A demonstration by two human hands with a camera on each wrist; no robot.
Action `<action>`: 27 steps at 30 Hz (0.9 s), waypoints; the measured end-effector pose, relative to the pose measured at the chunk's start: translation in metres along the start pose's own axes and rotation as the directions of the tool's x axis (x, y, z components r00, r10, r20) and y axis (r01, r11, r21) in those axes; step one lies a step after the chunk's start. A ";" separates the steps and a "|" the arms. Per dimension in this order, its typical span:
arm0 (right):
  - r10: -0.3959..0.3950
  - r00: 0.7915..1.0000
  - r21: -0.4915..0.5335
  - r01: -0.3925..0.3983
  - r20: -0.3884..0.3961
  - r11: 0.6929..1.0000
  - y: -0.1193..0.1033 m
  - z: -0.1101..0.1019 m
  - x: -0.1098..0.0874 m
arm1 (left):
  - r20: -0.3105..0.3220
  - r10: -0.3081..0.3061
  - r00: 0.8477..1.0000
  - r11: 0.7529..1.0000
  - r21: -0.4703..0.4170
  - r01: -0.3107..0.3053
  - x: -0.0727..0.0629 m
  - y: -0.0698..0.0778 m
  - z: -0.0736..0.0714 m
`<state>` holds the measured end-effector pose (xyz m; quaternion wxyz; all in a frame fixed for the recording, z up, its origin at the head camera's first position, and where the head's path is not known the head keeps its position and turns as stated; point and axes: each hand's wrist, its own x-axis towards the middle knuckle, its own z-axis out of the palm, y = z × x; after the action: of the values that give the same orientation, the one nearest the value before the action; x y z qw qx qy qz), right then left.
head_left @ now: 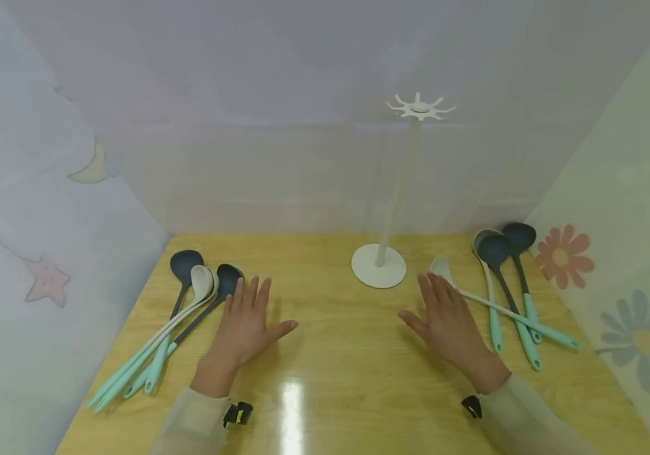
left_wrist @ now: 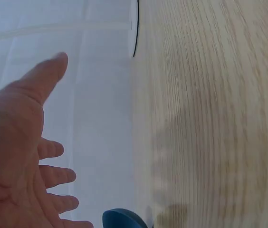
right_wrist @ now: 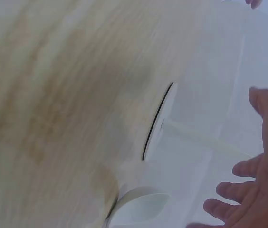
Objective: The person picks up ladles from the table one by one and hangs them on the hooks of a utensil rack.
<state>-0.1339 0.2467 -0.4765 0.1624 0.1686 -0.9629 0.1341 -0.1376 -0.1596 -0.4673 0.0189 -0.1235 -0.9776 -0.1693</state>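
Observation:
My left hand (head_left: 243, 328) hovers over the table with straight, spread fingers, holding nothing. Just left of it lies a pile of ladles and spoons with mint handles: a dark ladle (head_left: 228, 278) close to the fingertips, a white ladle (head_left: 202, 282) and a dark spoon (head_left: 186, 262). On the other side my right hand (head_left: 451, 322), also empty with fingers extended, overlaps part of a white ladle (head_left: 441, 267) lying slantwise. In the right wrist view that white bowl (right_wrist: 141, 209) shows below the fingers. Beyond the hands stands a white utensil stand (head_left: 379, 265) topped by a ring of hooks.
At the right edge lie more mint-handled utensils: a dark ladle (head_left: 494, 249), another dark one (head_left: 520, 237) and a pale one (head_left: 481, 240), crossing each other. The wooden table (head_left: 325, 354) meets a pale cloth backdrop (head_left: 268, 177) behind, with printed cloth on both sides.

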 end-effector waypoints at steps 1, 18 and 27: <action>-0.010 0.999 0.028 0.011 -0.031 1.000 0.001 0.001 0.003 | -0.006 0.005 1.000 1.000 -0.016 -0.005 0.001 0.001 0.001; 0.323 0.941 0.495 -0.331 0.105 0.803 0.013 -0.002 0.139 | -0.006 -0.070 0.998 0.883 -0.465 0.059 0.030 0.023 0.037; 0.333 0.939 0.501 -0.330 0.088 0.800 0.009 0.007 0.153 | 0.030 -0.107 0.994 0.874 -0.474 0.108 0.033 0.027 0.049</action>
<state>-0.2754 0.2094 -0.4294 0.0884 0.0343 -0.9072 0.4099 -0.1630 -0.1107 -0.5018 -0.0228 -0.0702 -0.9116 -0.4043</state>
